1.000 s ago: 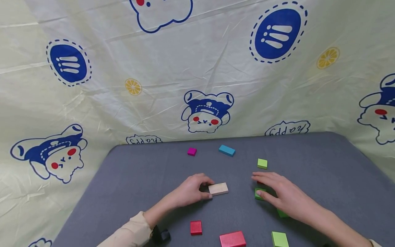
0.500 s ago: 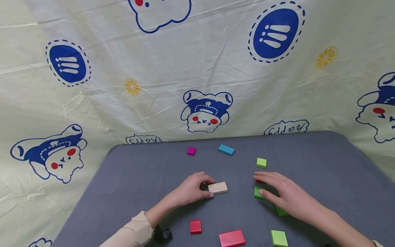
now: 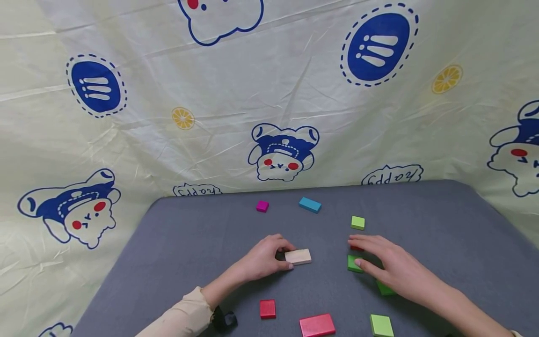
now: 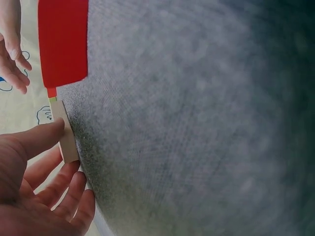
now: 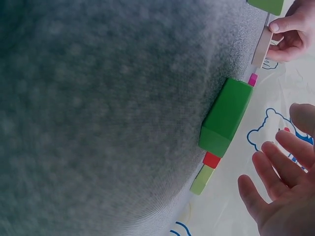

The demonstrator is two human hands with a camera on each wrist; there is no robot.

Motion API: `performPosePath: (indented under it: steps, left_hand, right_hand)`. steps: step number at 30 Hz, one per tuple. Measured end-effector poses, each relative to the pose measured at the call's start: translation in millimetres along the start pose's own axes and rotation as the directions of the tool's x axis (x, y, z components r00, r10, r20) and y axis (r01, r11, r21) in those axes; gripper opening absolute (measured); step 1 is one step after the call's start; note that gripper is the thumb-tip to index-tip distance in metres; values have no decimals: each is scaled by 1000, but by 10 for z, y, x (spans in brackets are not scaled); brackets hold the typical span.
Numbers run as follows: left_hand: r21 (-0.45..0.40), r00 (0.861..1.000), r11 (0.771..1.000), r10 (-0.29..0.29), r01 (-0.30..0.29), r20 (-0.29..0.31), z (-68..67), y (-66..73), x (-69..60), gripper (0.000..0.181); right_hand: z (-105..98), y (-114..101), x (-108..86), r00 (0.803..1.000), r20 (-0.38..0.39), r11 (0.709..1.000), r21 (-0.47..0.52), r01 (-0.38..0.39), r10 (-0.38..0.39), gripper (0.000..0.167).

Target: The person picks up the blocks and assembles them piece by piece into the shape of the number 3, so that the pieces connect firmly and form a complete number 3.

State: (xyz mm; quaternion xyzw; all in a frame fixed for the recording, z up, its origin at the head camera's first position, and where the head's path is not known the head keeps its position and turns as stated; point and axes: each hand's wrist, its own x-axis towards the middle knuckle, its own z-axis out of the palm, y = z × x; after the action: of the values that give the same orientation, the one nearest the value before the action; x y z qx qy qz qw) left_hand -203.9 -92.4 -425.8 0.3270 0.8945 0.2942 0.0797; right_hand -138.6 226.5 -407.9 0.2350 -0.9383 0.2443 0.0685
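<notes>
My left hand [image 3: 265, 259] pinches a plain wooden block [image 3: 298, 256] between thumb and fingers, low at the middle of the grey table. The left wrist view shows the thumb against one side of this wooden block [image 4: 68, 137]. My right hand [image 3: 397, 267] hovers with loosely spread fingers above a green block [image 3: 354, 263], a second green block [image 3: 385, 288] and a small red block [image 3: 356, 248], partly hiding them. In the right wrist view, no block lies between the fingers of the right hand [image 5: 285, 182].
At the back lie a magenta block [image 3: 262, 206], a blue block [image 3: 310, 205] and a light green block [image 3: 358, 223]. Nearer the front are a red square block [image 3: 267, 309], a larger red block [image 3: 317, 325] and another light green block [image 3: 382, 325]. A patterned curtain [image 3: 219, 93] hangs behind the table.
My right hand has shifted slightly to the right, baring more of the small red block. The left hand and the wooden block have hardly moved.
</notes>
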Motion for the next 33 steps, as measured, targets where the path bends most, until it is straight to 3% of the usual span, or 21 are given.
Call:
performPosePath:
  steps: [12,20,33]
  left_hand:
    - [9,1000,1000,-6,7,-12,-25,18,-30,22]
    - [-22,998,999,-48,47,-44,-59,-46,-98,21]
    - [53,997,998,-38,42,-60,-83,-101,-148,23]
  right_hand:
    - [11,27,4,1000,6,1000,-11,11,-11,45]
    - [11,49,7,999,-10,999,-29,44,-44,44]
    - [24,80,-12,998,-21,997,-47,58,-59,38]
